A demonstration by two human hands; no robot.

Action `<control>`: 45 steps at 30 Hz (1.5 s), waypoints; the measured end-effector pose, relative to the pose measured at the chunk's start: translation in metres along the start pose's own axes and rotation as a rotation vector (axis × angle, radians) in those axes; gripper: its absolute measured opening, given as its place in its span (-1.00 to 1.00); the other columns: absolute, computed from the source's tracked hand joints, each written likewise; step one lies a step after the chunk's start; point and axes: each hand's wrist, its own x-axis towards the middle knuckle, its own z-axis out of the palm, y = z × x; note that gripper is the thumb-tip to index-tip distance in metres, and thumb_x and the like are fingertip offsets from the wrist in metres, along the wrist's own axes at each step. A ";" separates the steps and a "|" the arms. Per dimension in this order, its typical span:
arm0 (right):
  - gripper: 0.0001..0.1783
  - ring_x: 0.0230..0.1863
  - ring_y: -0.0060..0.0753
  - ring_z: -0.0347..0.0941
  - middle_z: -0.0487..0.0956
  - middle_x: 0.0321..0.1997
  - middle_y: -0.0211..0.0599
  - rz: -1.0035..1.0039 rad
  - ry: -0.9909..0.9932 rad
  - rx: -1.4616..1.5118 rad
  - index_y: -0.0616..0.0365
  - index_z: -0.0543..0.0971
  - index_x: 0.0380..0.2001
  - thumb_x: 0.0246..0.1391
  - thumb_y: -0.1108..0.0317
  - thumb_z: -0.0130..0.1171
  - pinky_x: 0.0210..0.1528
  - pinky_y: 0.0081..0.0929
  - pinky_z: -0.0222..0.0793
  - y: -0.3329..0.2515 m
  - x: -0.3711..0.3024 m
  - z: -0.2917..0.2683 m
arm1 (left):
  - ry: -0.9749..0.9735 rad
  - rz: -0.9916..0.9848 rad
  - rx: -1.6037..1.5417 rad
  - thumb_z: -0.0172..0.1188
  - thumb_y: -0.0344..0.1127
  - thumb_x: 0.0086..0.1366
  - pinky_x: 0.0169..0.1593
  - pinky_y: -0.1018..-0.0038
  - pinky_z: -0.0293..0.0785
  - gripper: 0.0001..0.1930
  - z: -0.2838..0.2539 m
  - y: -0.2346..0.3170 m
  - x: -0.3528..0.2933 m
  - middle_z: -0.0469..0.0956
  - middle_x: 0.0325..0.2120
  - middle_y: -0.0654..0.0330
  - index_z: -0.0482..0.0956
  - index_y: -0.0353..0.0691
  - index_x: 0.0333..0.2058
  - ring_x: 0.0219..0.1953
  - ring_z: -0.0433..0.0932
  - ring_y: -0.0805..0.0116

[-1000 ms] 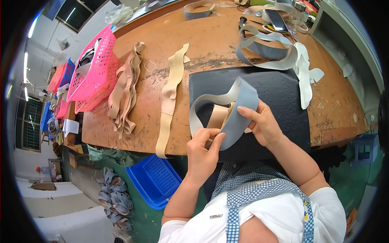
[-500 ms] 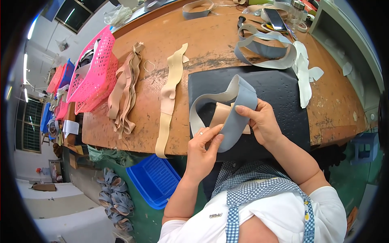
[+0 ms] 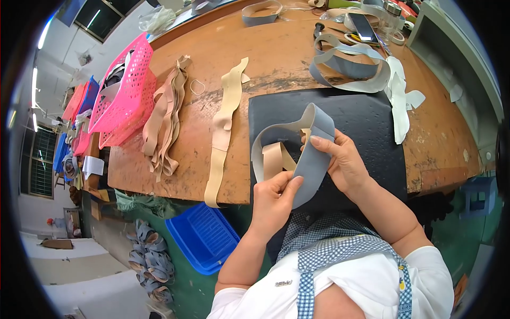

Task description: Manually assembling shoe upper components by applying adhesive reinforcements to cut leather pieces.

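Both my hands hold a looped blue-grey leather-like strip [image 3: 312,159] with a pale inner side, above a black mat [image 3: 366,119]. My left hand [image 3: 273,202] is closed on its near lower edge, thumb on the outer face. My right hand [image 3: 342,159] pinches the right side, thumb outside and fingers within the loop. A tan strip [image 3: 273,160] shows inside the loop; its other end is partly hidden behind the blue-grey band. To the left, a cream strip [image 3: 223,117] lies lengthwise on the table.
A bundle of pinkish-tan strips [image 3: 166,122] and a pink basket [image 3: 125,90] stand left on the wooden table [image 3: 196,175]. More blue-grey loops [image 3: 345,64], white pieces [image 3: 397,101] and a phone [image 3: 363,27] lie beyond the mat. A blue basket [image 3: 204,236] sits below the table edge.
My left hand has shifted slightly along the blue-grey loop, which has turned a little. The tan strip inside now curls farther left, and my right fingers reach behind the band.
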 end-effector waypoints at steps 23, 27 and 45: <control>-0.57 -0.14 -0.34 0.63 0.63 -0.15 -0.16 0.003 -0.016 0.010 0.24 0.45 0.02 0.14 0.35 0.32 -0.03 -0.35 0.60 0.004 0.000 0.007 | 0.012 0.002 -0.062 0.24 -0.39 0.36 -0.51 0.64 0.25 -0.79 0.006 0.010 0.004 0.48 -0.69 0.38 0.67 -0.42 -0.13 -0.59 0.30 0.73; -0.58 -0.17 -0.36 0.62 0.62 -0.17 -0.17 -0.056 -0.029 0.009 0.20 0.42 0.01 0.13 0.38 0.33 -0.08 -0.35 0.60 0.009 0.003 0.011 | 0.027 -0.002 -0.030 0.25 -0.39 0.35 -0.53 0.63 0.21 -0.80 0.006 0.008 0.007 0.45 -0.71 0.37 0.67 -0.43 -0.18 -0.59 0.28 0.73; -0.31 0.11 -0.07 0.46 0.47 0.08 0.01 -0.751 -0.264 -1.274 0.27 0.32 0.22 -0.08 0.69 0.10 0.03 -0.28 0.45 -0.045 0.016 0.019 | 0.211 0.718 1.041 0.25 -0.49 0.09 0.21 0.03 0.32 -0.82 -0.006 0.014 0.016 0.54 -0.40 0.14 0.61 -0.29 -0.27 -0.16 0.51 0.13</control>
